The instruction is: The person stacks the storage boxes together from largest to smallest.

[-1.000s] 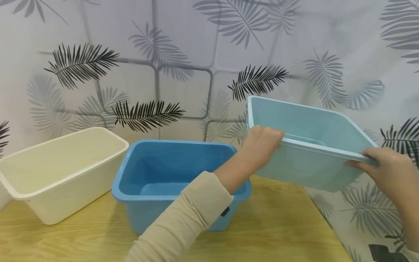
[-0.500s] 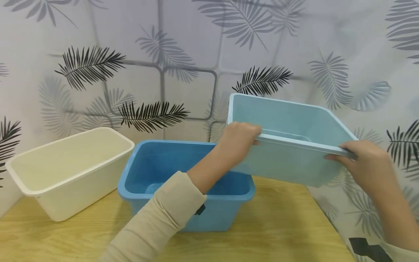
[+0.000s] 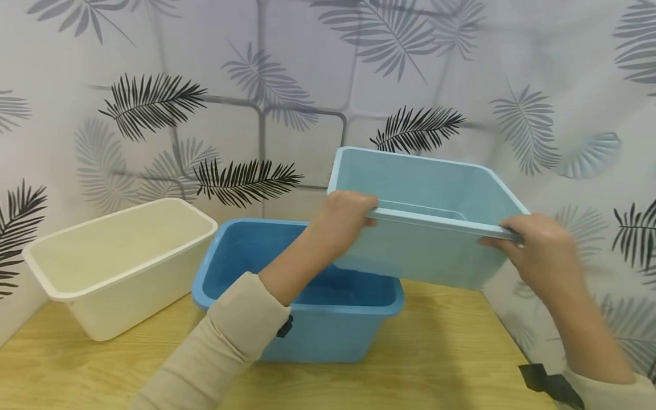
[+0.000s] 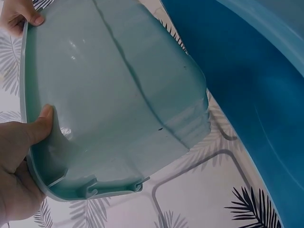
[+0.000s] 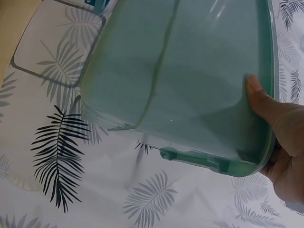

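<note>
- At the far left, a cream bin is standing upright on the wood-grained surface, lying at a slant. Its right end is reaching close to the blue bin's rim; whether the two are touching, one cannot tell.
- Behind everything, a pale cloth printed with black and grey leaves is hanging.
- Right of the cream bin, a left sleeve in beige is crossing the near side, with a small black piece showing at its cuff.
- Behind that sleeve, the blue bin is standing upright on the surface, the forearm partly covering it.
- Further right, the left hand is gripping the near rim of the light blue bin close to its left end; its fingers are hooking over the rim, and its thumb is pressing on the outer wall.
- The light blue bin is hanging in the air above the surface, its right end tilting lower than its left. In the head view its left part is overlapping the blue bin's right part.
- At the right, the right hand is holding the same rim near the other end, fingers closing over it and thumb pressing outside.
- Below that hand, a right sleeve is showing beside a black strap.
</note>
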Tool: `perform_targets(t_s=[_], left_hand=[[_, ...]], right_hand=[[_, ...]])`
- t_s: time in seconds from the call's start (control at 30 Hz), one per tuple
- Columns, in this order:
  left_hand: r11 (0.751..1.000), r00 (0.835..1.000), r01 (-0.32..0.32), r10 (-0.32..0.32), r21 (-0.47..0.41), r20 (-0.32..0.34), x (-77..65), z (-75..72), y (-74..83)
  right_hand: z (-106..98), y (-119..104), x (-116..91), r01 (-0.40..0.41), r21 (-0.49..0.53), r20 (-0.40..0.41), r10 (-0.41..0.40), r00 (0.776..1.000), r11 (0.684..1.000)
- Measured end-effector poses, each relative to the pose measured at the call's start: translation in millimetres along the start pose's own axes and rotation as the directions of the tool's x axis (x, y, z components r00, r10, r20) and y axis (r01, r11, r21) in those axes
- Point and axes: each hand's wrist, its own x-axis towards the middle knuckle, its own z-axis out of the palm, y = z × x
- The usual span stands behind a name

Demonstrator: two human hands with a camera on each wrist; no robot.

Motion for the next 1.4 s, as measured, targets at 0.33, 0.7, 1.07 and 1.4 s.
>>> perform_targets(t_s=[0.33,0.7,1.07,1.4], left_hand=[[0.999,0.999,0.034,-0.034,-0.009,-0.002,-18.3,-12.9,-17.7],[0.996,0.996,0.086,-0.086,-0.006,-0.026,-38.0,-28.8,-37.6],[0.991,0.989,0.136,-0.137,-0.014,-0.053,-56.1,-43.7,-56.5],[0.989,0.988,0.144,-0.145,-0.031,-0.045,-74.9,-56.4,-68.7]], right_hand=[[9.8,-25.9,10.1,-0.012,0.056,0.024,0.011,1.0,0.998],[20.6,-52.0,22.1,-0.025,0.089,-0.003,0.025,1.0,0.996],[33.2,-76.6,33.4,-0.009,0.112,-0.02,0.011,1.0,0.994],[43.7,-94.8,36.3,0.043,0.139,-0.079,-0.032,0.996,0.989]])
